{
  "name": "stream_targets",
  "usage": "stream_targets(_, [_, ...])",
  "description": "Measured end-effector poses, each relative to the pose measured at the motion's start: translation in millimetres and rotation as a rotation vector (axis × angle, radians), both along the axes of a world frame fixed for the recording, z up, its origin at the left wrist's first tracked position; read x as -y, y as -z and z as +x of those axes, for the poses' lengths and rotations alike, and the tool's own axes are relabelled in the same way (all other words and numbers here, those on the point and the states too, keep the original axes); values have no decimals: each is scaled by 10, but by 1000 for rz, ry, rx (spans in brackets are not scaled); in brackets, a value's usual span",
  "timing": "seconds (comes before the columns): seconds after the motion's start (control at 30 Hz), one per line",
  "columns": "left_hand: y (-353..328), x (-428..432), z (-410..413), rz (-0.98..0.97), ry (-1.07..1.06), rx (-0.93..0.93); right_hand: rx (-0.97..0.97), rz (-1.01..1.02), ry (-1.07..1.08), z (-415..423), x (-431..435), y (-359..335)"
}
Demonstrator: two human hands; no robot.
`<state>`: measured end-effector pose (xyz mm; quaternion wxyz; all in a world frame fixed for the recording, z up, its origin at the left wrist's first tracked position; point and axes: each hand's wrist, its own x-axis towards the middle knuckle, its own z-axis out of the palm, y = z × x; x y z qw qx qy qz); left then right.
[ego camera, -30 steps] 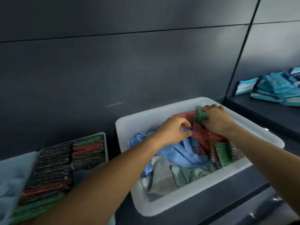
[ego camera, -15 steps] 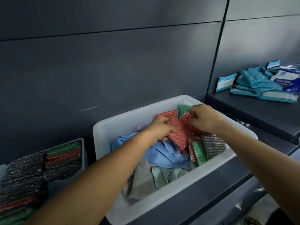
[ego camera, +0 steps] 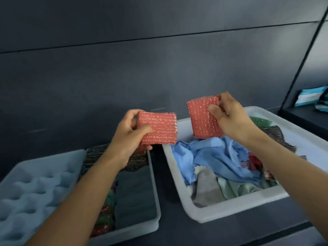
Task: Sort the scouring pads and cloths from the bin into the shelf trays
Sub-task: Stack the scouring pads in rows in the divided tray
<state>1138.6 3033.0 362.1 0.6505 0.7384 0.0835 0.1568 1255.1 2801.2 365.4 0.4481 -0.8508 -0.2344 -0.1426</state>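
Against matte panels (ego camera: 159, 68), left hand (ego camera: 126, 139) and right hand (ego camera: 230, 119) grip square glittery pads (ego camera: 160, 132).

Your left hand (ego camera: 131, 137) and its forearm cover most of the pad rows (ego camera: 106, 210) in the tray (ego camera: 154, 174) beneath. What shows there is blurred: colours only.

Left of that hand, the pale blue dimpled sheet (ego camera: 35, 189) is cut by the left and bottom edges.

Fingers behind the left red pad (ego camera: 158, 130) and the right red pad (ego camera: 204, 119) are out of sight.

Below your right hand (ego camera: 230, 119), the forearm hides part of the bin (ego camera: 230, 208) contents.

Far right of it, the packets (ego camera: 308, 97) are cut off and their print is illegible.
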Motion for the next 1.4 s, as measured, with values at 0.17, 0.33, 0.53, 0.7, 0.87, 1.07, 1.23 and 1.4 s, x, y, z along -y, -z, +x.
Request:
stream_targets(0.17, [83,-660,-362,130,-105,-47,-42,-7,-91,-227,-483,56])
stream_targets(0.33, [293,-931,-521,470,47,-154,-138,88,-145,-383,-722,44])
stream_targets(0.53, [521,-843,-415,764,99,-224,-165,174,-180,-530,-828,-22])
stream_targets(0.7, [644,-813,-354,986,24,-186,-174,181,-208,-665,-837,-33])
stream_targets(0.87, [818,-779,-297,1262,-10,-185,-197,108,-223,-757,-866,45])
stream_targets(1.07, [833,-887,-223,1279,26,-204,-134,-37,-240,-876,-1035,132])
stream_targets(1.23, [749,-1078,-249,946,147,-239,4,-298,-354,-938,-1339,336])
stream_targets(1.4, [725,-1198,-274,857,179,-186,215,-666,-310,-956,-1557,509])
